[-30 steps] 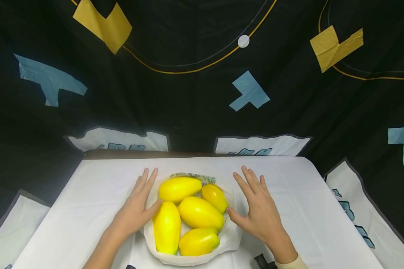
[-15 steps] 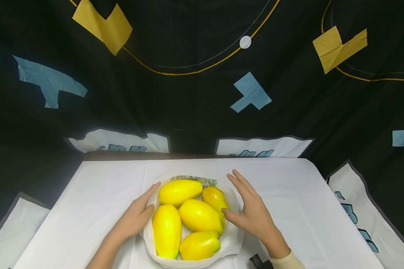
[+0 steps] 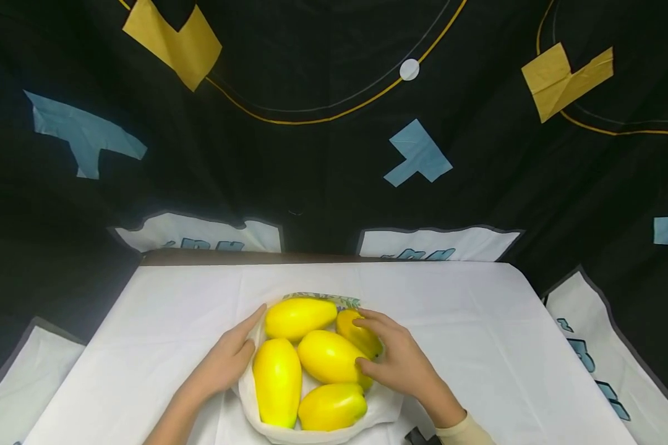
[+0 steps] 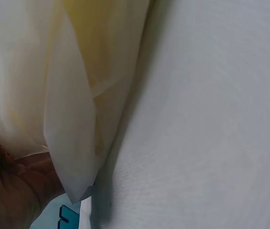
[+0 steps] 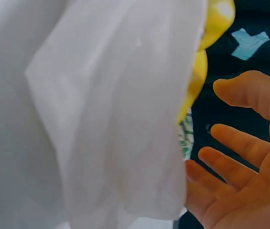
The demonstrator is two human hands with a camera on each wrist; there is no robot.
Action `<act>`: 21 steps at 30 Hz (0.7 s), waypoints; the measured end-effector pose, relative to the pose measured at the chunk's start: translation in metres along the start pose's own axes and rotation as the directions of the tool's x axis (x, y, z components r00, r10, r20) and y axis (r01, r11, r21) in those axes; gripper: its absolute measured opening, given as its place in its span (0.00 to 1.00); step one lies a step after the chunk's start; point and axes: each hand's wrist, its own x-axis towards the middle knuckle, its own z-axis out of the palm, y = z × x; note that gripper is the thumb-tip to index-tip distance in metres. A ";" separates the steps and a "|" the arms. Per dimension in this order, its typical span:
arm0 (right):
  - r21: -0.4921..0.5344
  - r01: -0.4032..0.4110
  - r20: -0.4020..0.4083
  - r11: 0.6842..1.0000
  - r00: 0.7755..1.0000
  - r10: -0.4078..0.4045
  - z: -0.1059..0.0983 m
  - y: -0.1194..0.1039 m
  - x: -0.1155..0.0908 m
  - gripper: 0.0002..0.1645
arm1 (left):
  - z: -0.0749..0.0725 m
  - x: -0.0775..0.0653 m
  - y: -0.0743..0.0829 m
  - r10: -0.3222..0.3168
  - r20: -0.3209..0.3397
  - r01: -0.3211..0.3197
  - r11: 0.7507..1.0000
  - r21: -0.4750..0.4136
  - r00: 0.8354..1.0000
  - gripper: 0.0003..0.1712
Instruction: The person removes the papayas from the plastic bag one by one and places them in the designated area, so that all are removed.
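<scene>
A white plastic bag (image 3: 386,402) with a leaf-print patch on its far rim holds several yellow mangoes (image 3: 281,383), some greenish at the tip. At the bag's left side rests my left hand (image 3: 225,358), its index finger extended along the rim. The left wrist view shows part of this hand (image 4: 17,191), its fingers partly hidden by the bag. My right hand (image 3: 398,361) reaches over the right rim, above the small back-right mango (image 3: 347,324) and the middle mango (image 3: 328,355). Spread fingers and thumb of the right hand (image 5: 249,157) hold nothing in the right wrist view.
The bag stands on a table with a white cloth (image 3: 479,321). Behind it hangs a black curtain (image 3: 312,173) with blue and gold patches. A black object (image 3: 420,436) lies by the right sleeve at the front edge.
My right hand has moved left and inward over the bag, its fingers coming down toward the mangoes. The left hand has drawn back from over the left mango to the bag's side.
</scene>
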 end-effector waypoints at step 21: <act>-0.133 -0.005 0.099 0.991 0.995 0.019 0.006 0.020 0.023 0.32 | 0.000 0.000 0.001 -0.001 -0.003 0.001 1.000 -0.001 1.000 0.34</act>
